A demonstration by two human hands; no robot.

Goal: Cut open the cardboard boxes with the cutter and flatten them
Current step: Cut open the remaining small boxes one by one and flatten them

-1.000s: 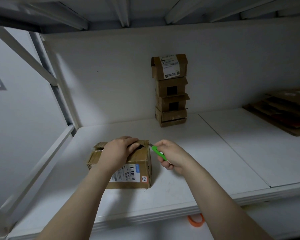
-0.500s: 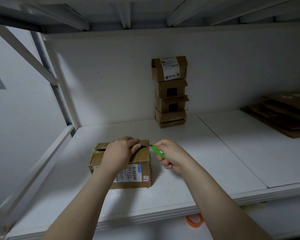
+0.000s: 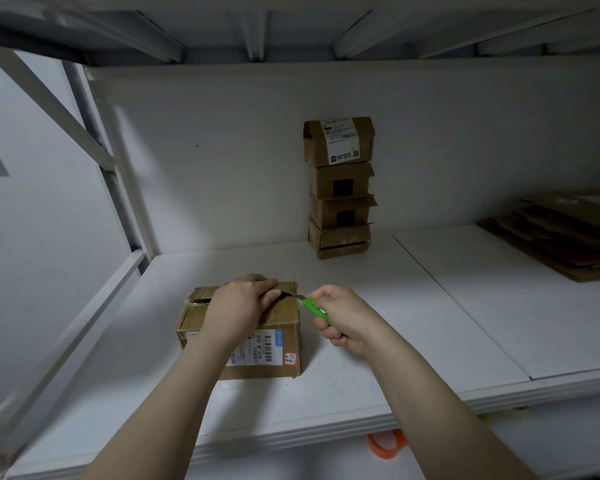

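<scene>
A person's left hand (image 3: 245,303) presses flat on a cardboard box (image 3: 278,327) on a white shelf (image 3: 378,341), hiding part of its top. The right hand (image 3: 340,317) grips a green cutter (image 3: 314,308), mostly hidden, blade tip at the box's upper right corner.

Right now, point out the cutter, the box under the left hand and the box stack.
cutter (image 3: 314,308), head view, green handle.
box (image 3: 284,316), head view, bare top panel.
box stack (image 3: 323,181), head view, second box down.

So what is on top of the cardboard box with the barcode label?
The left hand rests on the cardboard box, covering its top's middle; the inside is hidden.
</scene>
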